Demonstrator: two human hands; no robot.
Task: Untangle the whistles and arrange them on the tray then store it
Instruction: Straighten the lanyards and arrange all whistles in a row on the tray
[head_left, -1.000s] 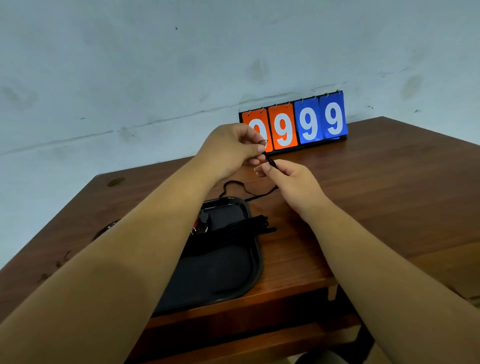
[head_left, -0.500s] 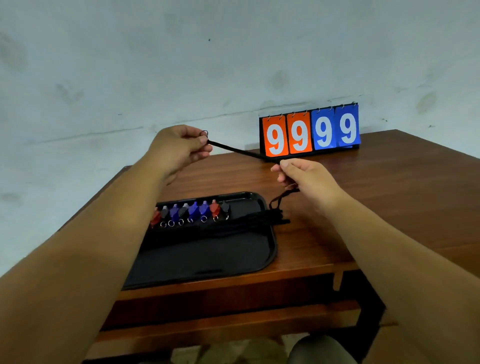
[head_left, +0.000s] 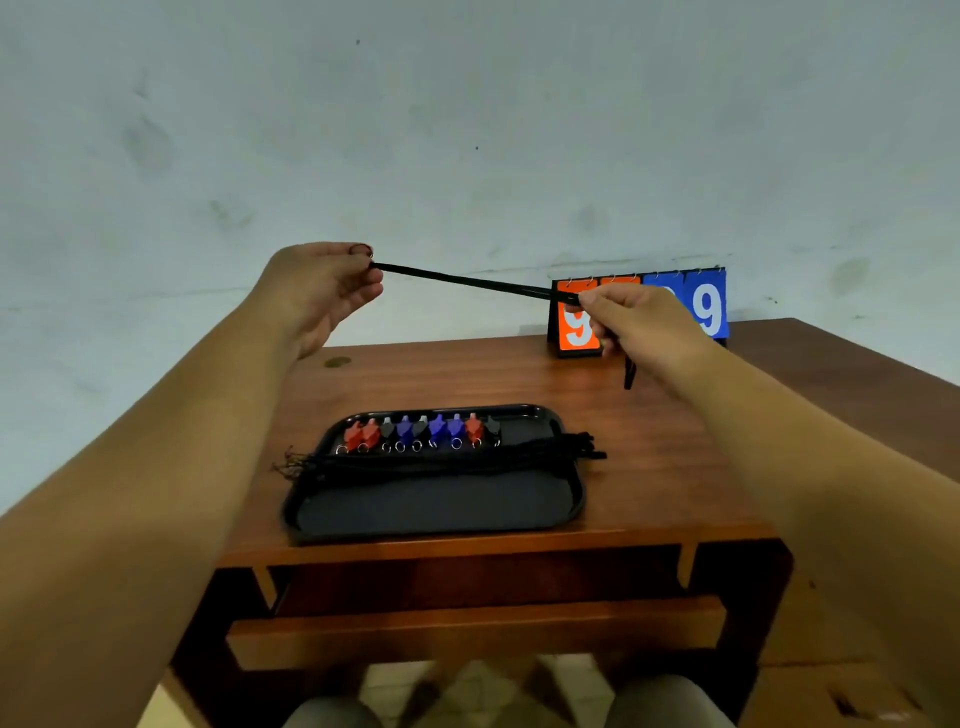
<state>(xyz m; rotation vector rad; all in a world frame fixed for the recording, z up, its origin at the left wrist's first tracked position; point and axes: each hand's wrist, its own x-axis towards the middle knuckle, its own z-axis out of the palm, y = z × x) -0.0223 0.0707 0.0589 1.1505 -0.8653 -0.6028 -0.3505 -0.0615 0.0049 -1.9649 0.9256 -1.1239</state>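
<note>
Your thin black lanyard cord (head_left: 467, 283) runs across a pale grey-white wall (head_left: 467, 130) blotched with darker smudges. Along the 12 o'clock edge of your glossy black plastic tray (head_left: 436, 506), the small plastic whistles (head_left: 404, 430) read, from 9 to 3 o'clock: two red-orange, black, blue, black, two blue, red-orange, black, each with a silver ring. The wooden table (head_left: 675, 467) is reddish-brown, streaked with grain. At 1 o'clock, the flip scoreboard (head_left: 709, 306) shows orange and blue cards with white nines.

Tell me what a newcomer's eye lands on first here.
A black cord is stretched taut in mid-air between the left hand and the right hand. Below, a row of red, blue and black whistles lines the far edge of the black tray; an orange-and-blue scoreboard stands behind.
</note>
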